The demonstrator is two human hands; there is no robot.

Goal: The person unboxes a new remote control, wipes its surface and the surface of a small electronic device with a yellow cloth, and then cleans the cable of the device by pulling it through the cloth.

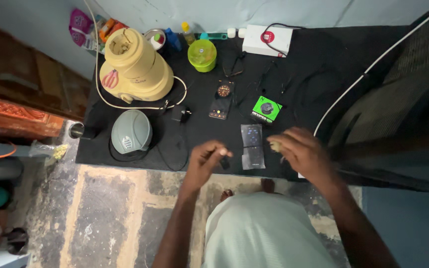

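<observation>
Nearest the camera, the person's pale green garment (264, 231) fills the lower middle, above a worn, patchy stone floor (110, 218). Both bare forearms reach forward over the near edge of a black mat (323, 64) that covers the work surface. The left hand (207, 158) is curled, its thumb and fingertips pinching a small dark object (224, 162) just above the mat's near edge. The right hand (301, 149) is blurred, with loosely bent fingers; something small and pale (275, 146) shows at its fingertips, though whether it is gripped cannot be told. Between the two hands lies a flat, dark rectangular packet with a clear glossy face (252, 145), resting on the mat, just right of the left hand's pinched object. Slightly farther and to the right sits a small green-and-black square box (266, 109), and to its left a dark oblong card carrying a round orange-brown dial (222, 100). Near the mat's left side rests a grey domed plastic cover (131, 132), with a small black plug (181, 114) to its right. Farther left stands a cream-yellow mixer-grinder base (134, 67), its white cord looping around it. At the far edge are a lime-green round lidded container (202, 54) and a white rectangular box (267, 39) with black cables trailing across the mat.
</observation>
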